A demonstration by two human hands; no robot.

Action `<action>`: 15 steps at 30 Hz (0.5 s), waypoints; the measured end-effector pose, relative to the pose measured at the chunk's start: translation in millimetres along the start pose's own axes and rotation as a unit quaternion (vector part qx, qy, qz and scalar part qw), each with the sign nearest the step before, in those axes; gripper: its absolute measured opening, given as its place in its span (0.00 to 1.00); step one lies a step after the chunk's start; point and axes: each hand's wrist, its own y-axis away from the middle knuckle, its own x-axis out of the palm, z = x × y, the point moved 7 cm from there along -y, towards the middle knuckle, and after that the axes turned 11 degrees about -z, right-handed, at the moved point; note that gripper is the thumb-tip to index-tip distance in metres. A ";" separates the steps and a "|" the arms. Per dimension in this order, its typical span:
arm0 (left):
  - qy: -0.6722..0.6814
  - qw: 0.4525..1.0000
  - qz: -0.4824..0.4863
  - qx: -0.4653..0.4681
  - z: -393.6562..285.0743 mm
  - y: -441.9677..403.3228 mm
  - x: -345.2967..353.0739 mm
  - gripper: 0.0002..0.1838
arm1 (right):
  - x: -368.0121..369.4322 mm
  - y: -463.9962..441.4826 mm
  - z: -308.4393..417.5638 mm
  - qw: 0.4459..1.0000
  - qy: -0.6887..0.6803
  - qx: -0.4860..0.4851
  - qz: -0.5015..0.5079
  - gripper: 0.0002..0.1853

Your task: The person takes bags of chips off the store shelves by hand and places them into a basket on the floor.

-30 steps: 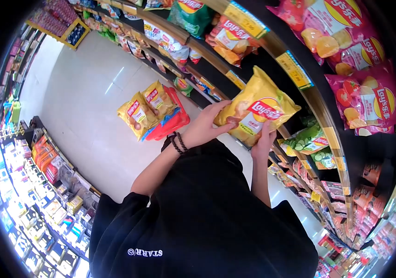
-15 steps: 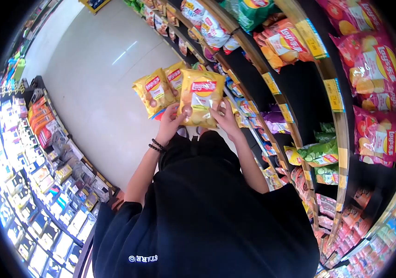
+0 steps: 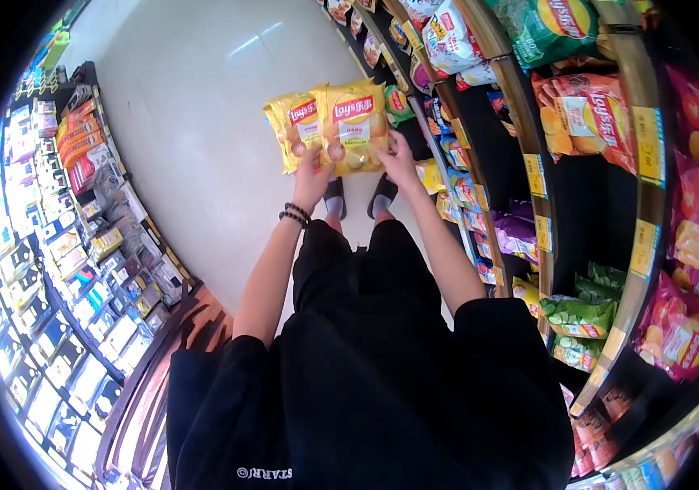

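Note:
Yellow Lay's potato chip bags are held out in front of me over the floor. The front chip bag (image 3: pixel 359 114) faces up, and another yellow chip bag (image 3: pixel 294 122) overlaps behind it on the left. My left hand (image 3: pixel 313 178), with a dark beaded bracelet (image 3: pixel 294 214) at its wrist, is closed on the lower edges of the bags, thumb on top. At the lower right corner of the front bag, my right hand (image 3: pixel 399 163) pinches the edge. Fingers beneath the bags are hidden, and so is any further bag in the stack.
Chip shelves with yellow price tags (image 3: pixel 648 147) run along the right, holding orange bags (image 3: pixel 582 118), green bags (image 3: pixel 582 314) and magenta bags (image 3: pixel 684 327). A brightly lit display of small packaged goods (image 3: pixel 63 269) lines the left. Grey tile floor (image 3: pixel 194 122) lies between them.
The bags have come closer together, the left one now tucked against the front one. Both hands still hold on. The view has shifted, showing more of my legs and feet.

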 end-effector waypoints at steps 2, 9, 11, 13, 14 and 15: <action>-0.066 0.997 -0.012 0.030 7.7 -15.6 8.6 0.29 | 0.5 -24.2 -16.6 0.999 -0.038 -0.007 -0.015 0.30; -0.032 0.997 0.022 -0.062 23.6 -46.6 49.0 0.33 | -7.1 -70.4 -28.4 0.999 -0.025 0.032 0.020 0.29; -0.060 0.997 0.017 -0.054 28.9 -47.3 54.4 0.34 | -6.4 -82.9 -47.7 0.998 -0.020 0.049 0.029 0.29; -0.087 0.996 -0.014 -0.006 34.6 -43.0 54.5 0.34 | -3.2 -97.9 -76.0 0.998 -0.008 0.059 0.034 0.29; -0.100 0.994 -0.029 0.017 36.7 -39.7 52.8 0.34 | -1.8 -95.7 -72.9 0.997 -0.010 0.062 0.043 0.28; -0.082 0.996 -0.025 -0.019 45.9 -37.8 51.9 0.34 | -2.1 -92.1 -61.5 0.997 -0.012 0.064 0.049 0.27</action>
